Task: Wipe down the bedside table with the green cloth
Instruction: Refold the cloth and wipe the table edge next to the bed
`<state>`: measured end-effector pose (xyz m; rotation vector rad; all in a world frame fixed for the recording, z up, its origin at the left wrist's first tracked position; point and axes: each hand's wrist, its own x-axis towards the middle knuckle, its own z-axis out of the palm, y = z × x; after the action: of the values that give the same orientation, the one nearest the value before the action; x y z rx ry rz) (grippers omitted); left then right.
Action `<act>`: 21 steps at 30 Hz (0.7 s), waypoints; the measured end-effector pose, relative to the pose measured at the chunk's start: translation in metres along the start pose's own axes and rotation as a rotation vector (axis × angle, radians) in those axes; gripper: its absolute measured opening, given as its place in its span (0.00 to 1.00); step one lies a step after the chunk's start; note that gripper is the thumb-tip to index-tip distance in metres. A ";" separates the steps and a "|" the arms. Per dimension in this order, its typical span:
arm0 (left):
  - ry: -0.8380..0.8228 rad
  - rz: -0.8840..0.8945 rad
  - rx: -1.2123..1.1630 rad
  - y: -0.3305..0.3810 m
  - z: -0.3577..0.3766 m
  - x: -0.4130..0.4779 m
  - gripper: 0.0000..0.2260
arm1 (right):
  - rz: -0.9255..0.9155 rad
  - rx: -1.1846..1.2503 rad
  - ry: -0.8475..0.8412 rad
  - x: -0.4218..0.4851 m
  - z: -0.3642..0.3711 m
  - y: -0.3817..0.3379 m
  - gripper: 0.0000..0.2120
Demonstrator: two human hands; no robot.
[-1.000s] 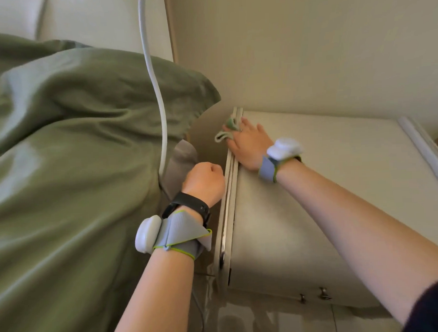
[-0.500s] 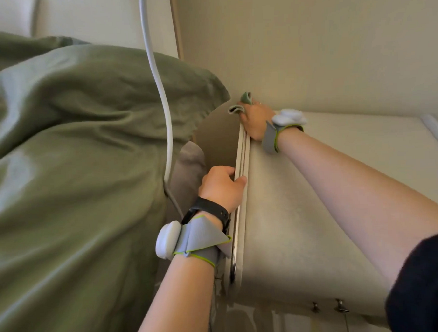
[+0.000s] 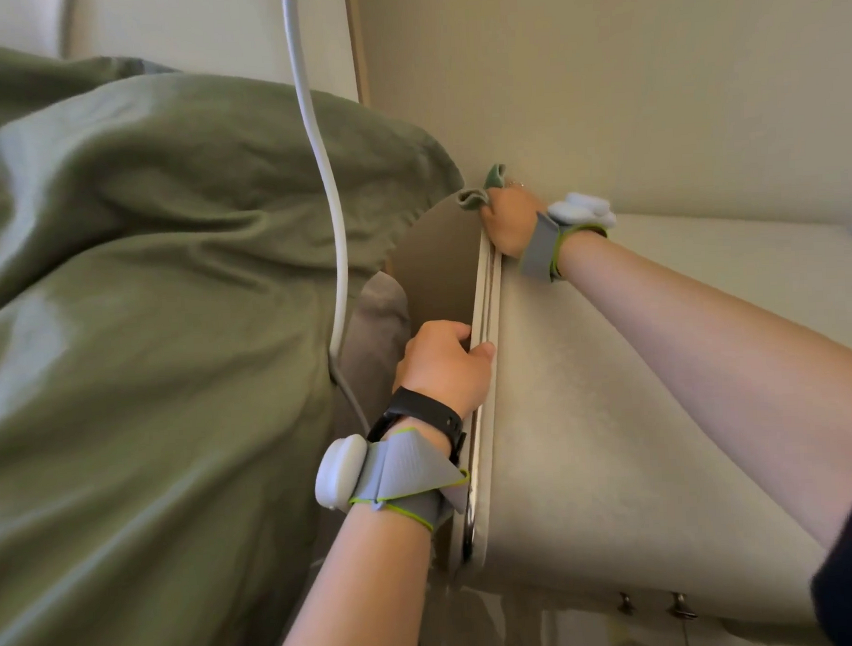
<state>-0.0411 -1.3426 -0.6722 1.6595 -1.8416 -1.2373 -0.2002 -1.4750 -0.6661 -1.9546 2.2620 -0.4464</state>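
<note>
The beige bedside table [image 3: 590,437] fills the right half of the head view. My right hand [image 3: 510,219] presses the green cloth [image 3: 479,193] against the table's far left corner, by the wall; only two folds of cloth stick out past my fingers. My left hand [image 3: 443,363] grips the table's left edge about halfway along, fingers curled over the rim, thumb on top. Both wrists carry grey straps with white pods.
A bed with an olive green duvet [image 3: 145,310] lies close on the left. A white cable [image 3: 322,180] hangs down between bed and table. The beige wall [image 3: 598,71] stands right behind the table. Two small metal knobs [image 3: 651,606] show below the table's front.
My right hand slid the cloth along the left edge to the far corner. My left hand, a closed fist beside the table a second ago, now clasps the table's left edge.
</note>
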 end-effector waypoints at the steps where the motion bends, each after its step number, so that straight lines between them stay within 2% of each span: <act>1: 0.000 -0.005 -0.009 0.000 -0.001 0.001 0.09 | -0.060 -0.031 0.020 -0.014 0.004 0.001 0.18; 3: 0.005 -0.008 0.005 0.000 -0.001 0.002 0.11 | -0.244 -0.048 0.059 -0.050 0.011 0.002 0.26; 5: 0.014 -0.005 0.025 -0.001 0.001 0.002 0.08 | -0.364 -0.031 0.015 -0.064 0.015 0.009 0.28; 7: 0.011 -0.010 0.034 0.001 0.002 -0.001 0.09 | -0.332 -0.001 0.007 -0.050 0.010 0.012 0.28; 10: -0.009 0.013 0.013 0.002 -0.002 -0.005 0.14 | -0.182 -0.015 -0.007 -0.032 0.005 0.006 0.30; 13: -0.048 0.030 0.020 -0.001 -0.009 -0.006 0.10 | -0.216 -0.038 -0.038 -0.057 0.007 -0.003 0.36; 14: -0.030 0.031 0.016 -0.002 -0.013 -0.007 0.09 | -0.251 -0.029 -0.046 -0.080 0.007 -0.007 0.36; 18: 0.113 -0.022 0.062 -0.004 -0.036 -0.010 0.17 | -0.428 0.003 -0.108 -0.188 0.006 -0.026 0.30; 21: 0.174 -0.049 0.133 -0.005 -0.044 -0.014 0.18 | -0.488 0.070 -0.112 -0.190 -0.002 -0.023 0.24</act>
<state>-0.0017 -1.3449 -0.6485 1.8303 -1.8210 -0.9723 -0.1486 -1.2906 -0.6769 -2.4186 1.6669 -0.4396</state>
